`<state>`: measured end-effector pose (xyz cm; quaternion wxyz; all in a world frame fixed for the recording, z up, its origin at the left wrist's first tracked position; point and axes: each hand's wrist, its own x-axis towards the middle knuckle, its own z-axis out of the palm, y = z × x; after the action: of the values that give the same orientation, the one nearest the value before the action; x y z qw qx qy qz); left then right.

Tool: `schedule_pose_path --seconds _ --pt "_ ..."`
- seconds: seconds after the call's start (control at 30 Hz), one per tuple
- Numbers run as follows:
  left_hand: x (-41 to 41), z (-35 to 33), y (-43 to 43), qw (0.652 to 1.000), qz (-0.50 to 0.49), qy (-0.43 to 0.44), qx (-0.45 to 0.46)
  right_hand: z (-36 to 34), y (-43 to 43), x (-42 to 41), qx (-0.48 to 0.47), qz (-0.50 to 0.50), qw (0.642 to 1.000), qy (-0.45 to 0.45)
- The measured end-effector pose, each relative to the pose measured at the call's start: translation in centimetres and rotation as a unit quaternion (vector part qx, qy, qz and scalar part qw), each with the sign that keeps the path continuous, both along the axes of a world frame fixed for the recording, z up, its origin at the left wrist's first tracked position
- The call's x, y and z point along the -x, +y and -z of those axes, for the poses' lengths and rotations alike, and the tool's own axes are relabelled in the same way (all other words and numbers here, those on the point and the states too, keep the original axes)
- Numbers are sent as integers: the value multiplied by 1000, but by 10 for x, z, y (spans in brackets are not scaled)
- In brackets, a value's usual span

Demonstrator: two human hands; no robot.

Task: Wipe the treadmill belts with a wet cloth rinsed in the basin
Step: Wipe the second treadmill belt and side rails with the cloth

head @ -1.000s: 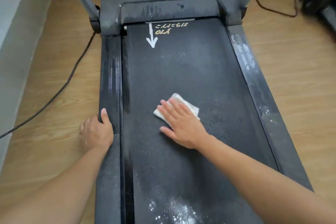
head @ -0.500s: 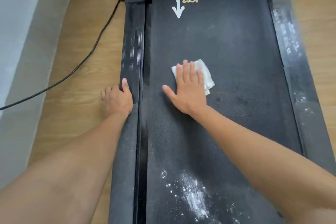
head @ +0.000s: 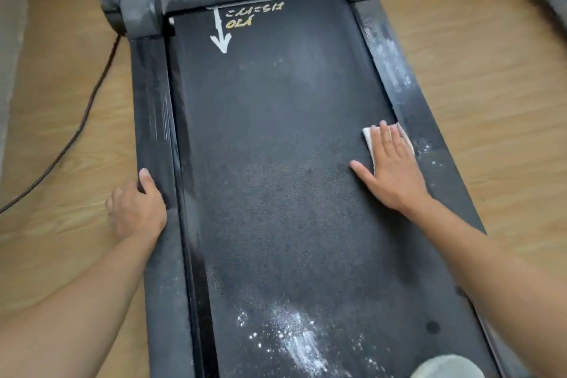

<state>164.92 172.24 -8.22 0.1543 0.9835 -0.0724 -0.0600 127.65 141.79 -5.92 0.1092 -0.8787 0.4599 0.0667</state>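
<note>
- Swept the cloth [head: 367, 136] rightward across the belt [head: 276, 163], from around the middle to the edge just beside the right side rail [head: 435, 144].
- Kept the right hand [head: 391, 169] flat on top, fingers straight and pressing, thumb splayed onto bare belt.
- Held the left hand [head: 136, 209] unmoved on the left side rail [head: 150, 101], thumb over the top, fingers curled down the outer edge as a brace.
- Completed one cross-stroke, apparently; reached none of the white powder [head: 294, 337] lower down the belt.
- Judged well short of done, with passes nearer the body likely needed.
</note>
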Motion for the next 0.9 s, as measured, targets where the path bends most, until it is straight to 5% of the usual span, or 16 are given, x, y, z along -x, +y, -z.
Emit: schedule_pose_path --seconds 0.13,0.3,0.4,0.5,0.57,0.63,0.77,0.9 --pt "0 0 -1 1000 13 2 -1 3 40 -43 -19 62 998 -4" --pt "1 -2 -2 997 11 -1 -71 7 124 -145 0 -163 986 -34" --pt "2 -3 -2 998 14 11 -65 5 174 -178 -8 -331 943 -34" --pt "2 1 3 998 18 3 -59 12 205 -162 -13 -509 860 -30" --pt "-3 5 4 999 27 -5 -42 14 193 -143 -1 -555 831 -38" --pt "-5 7 6 999 23 1 -41 11 153 -125 0 -495 867 -52" --pt "-5 9 5 999 20 4 -35 6 47 -30 12 -166 986 -4" --pt "-2 5 2 999 16 12 -35 -4 21 15 -19 7 1000 21"
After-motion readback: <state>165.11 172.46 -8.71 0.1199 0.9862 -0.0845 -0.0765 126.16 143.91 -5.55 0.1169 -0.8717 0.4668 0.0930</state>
